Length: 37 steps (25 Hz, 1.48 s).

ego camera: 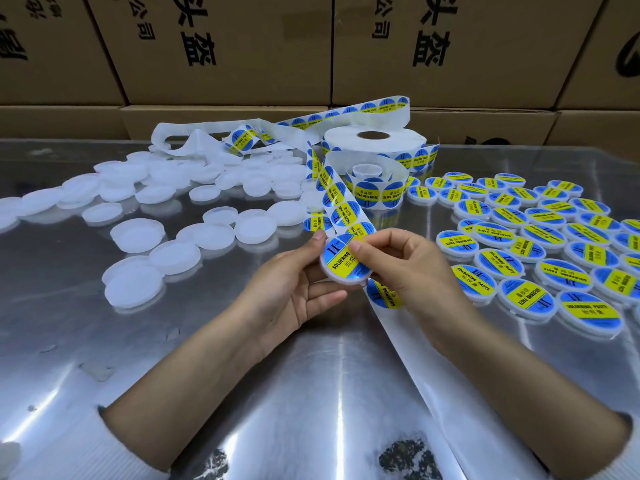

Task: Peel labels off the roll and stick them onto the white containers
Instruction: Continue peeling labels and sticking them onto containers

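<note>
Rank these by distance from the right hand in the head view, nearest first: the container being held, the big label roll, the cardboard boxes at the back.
1. The held container: touching the right hand, whose fingers press on its label; the left hand holds it too.
2. The big label roll: beyond the hands, mid-table.
3. The cardboard boxes: stacked behind the table, farthest.

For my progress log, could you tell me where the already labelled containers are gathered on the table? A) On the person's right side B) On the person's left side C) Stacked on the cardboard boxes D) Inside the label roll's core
A: the labelled containers with blue and yellow stickers lie on the right of the table, while the plain white containers lie on the left.
</note>
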{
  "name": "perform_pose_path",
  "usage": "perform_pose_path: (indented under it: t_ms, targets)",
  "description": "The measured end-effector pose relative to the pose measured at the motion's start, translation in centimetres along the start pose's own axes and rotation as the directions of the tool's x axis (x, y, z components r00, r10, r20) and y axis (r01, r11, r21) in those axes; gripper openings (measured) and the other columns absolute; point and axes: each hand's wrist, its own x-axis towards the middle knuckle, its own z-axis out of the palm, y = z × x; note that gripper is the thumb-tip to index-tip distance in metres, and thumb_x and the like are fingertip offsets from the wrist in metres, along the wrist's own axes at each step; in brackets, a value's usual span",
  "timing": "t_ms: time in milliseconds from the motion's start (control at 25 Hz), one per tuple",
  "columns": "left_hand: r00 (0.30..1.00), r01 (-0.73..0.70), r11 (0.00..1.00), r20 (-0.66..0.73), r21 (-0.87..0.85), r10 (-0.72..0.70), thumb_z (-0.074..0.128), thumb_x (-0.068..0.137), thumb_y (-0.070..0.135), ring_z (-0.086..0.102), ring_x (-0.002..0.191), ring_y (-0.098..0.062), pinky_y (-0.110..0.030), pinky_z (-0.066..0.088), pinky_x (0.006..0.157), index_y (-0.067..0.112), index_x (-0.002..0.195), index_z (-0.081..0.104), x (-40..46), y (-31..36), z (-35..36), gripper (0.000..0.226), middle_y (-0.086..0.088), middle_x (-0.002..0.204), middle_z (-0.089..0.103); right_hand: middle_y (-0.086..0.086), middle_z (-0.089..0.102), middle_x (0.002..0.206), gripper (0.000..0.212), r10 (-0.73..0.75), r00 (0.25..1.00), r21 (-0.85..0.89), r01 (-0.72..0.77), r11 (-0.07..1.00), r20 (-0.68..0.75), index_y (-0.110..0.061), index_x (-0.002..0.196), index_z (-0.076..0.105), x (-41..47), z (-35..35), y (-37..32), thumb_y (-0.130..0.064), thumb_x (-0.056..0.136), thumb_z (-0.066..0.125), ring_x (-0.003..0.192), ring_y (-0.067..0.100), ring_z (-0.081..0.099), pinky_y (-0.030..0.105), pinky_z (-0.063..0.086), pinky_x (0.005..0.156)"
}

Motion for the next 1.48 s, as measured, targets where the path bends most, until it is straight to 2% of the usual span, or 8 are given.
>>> perform_pose_path:
  t_ms: [120, 280, 480, 720, 960, 1160, 1360, 1480]
  targets:
    - [1.000, -0.002, 1.000, -0.001, -0.015, 0.002, 0.048, 0.092, 0.037, 0.073, 0.070, -0.017, -0.016, 0.053, 0.048, 0.020, 0.090, 0.072, -0.2, 0.0, 0.1, 0.029, -0.004, 0.084, 0.075, 0.005, 0.072, 0.084, 0.009, -0.178, 0.984, -0.069, 0.179, 0.981, 0.012, -0.016, 0.079, 0.064, -0.1, 0.2, 0.0, -0.011, 0.082, 0.070, 0.073, 0.011, 0.067, 0.021, 0.055, 0.068]
    - [0.999, -0.042, 0.998, 0.013, -0.038, 0.042, 0.054, 0.080, 0.040, 0.073, 0.073, -0.016, -0.016, 0.055, 0.051, 0.023, 0.079, 0.078, -0.3, 0.4, 0.2, 0.029, -0.003, 0.085, 0.075, -0.003, 0.068, 0.102, 0.020, -0.270, 0.962, -0.137, 0.273, 0.952, 0.042, -0.033, 0.087, 0.060, -0.3, 0.6, 0.0, -0.015, 0.084, 0.069, 0.086, 0.033, 0.067, 0.045, 0.055, 0.081]
    - [0.999, -0.042, 0.998, 0.020, -0.036, 0.043, 0.055, 0.076, 0.041, 0.073, 0.072, -0.015, -0.016, 0.055, 0.052, 0.024, 0.079, 0.078, -0.4, 0.4, 0.2, 0.029, -0.003, 0.085, 0.075, -0.005, 0.061, 0.118, 0.081, -0.159, 0.984, -0.136, 0.168, 0.976, 0.076, -0.050, 0.130, 0.029, 0.0, -0.1, -0.4, -0.039, 0.065, 0.075, 0.082, 0.014, 0.069, 0.025, 0.054, 0.076]
    - [0.994, -0.047, 0.998, 0.105, 0.040, 0.043, 0.053, 0.076, 0.049, 0.072, 0.075, -0.012, -0.023, 0.059, 0.064, 0.023, 0.089, 0.077, -0.8, 0.0, 0.9, 0.038, -0.006, 0.096, 0.074, -0.002, 0.072, 0.076, 0.020, -0.168, 0.964, -0.090, 0.190, 0.978, 0.203, -0.019, 0.084, 0.069, -0.5, 0.8, 0.2, -0.032, 0.070, 0.075, 0.069, 0.005, 0.062, 0.020, 0.052, 0.063]
    - [0.991, -0.090, 0.995, 0.103, 0.050, 0.085, 0.050, 0.077, 0.052, 0.073, 0.082, -0.019, -0.020, 0.056, 0.058, 0.023, 0.085, 0.078, -1.1, -0.2, 1.6, 0.041, -0.008, 0.091, 0.075, 0.007, 0.062, 0.067, 0.054, -0.170, 0.984, -0.095, 0.175, 0.980, 0.056, 0.001, 0.071, 0.062, -0.4, 0.7, -0.1, -0.049, 0.087, 0.049, 0.064, 0.011, 0.055, 0.024, 0.046, 0.059]
    - [0.990, -0.143, 0.985, -0.004, 0.098, 0.144, 0.049, 0.081, 0.051, 0.073, 0.074, -0.017, -0.018, 0.053, 0.054, 0.021, 0.077, 0.076, -1.3, -0.8, 2.3, 0.040, -0.008, 0.082, 0.075, -0.002, 0.061, 0.051, 0.065, -0.085, 0.991, -0.157, 0.069, 0.985, -0.100, -0.007, 0.059, 0.063, -0.4, 0.7, 0.0, -0.047, 0.099, 0.030, 0.048, 0.003, 0.054, 0.013, 0.042, 0.047]
    - [0.954, -0.282, 0.934, -0.043, 0.217, 0.298, 0.048, 0.095, 0.028, 0.068, 0.059, -0.012, -0.019, 0.053, 0.053, 0.013, 0.083, 0.071, -1.4, -0.8, 2.6, 0.030, -0.006, 0.071, 0.072, 0.019, 0.062, 0.058, 0.072, -0.037, 0.997, -0.417, 0.008, 0.909, -0.062, 0.002, 0.062, 0.061, 0.1, 0.8, 0.7, -0.049, 0.098, 0.024, 0.064, 0.035, 0.061, 0.045, 0.052, 0.068]
    - [0.954, -0.296, 0.920, 0.038, 0.255, 0.297, 0.054, 0.092, 0.015, 0.069, 0.068, -0.007, -0.016, 0.052, 0.057, 0.012, 0.092, 0.069, -1.5, -0.8, 2.3, 0.015, -0.001, 0.078, 0.073, 0.014, 0.055, 0.055, 0.069, -0.075, 0.992, -0.481, 0.016, 0.877, -0.103, -0.006, 0.049, 0.048, 0.1, 0.5, 0.3, -0.051, 0.097, 0.025, 0.068, 0.039, 0.056, 0.045, 0.047, 0.071]
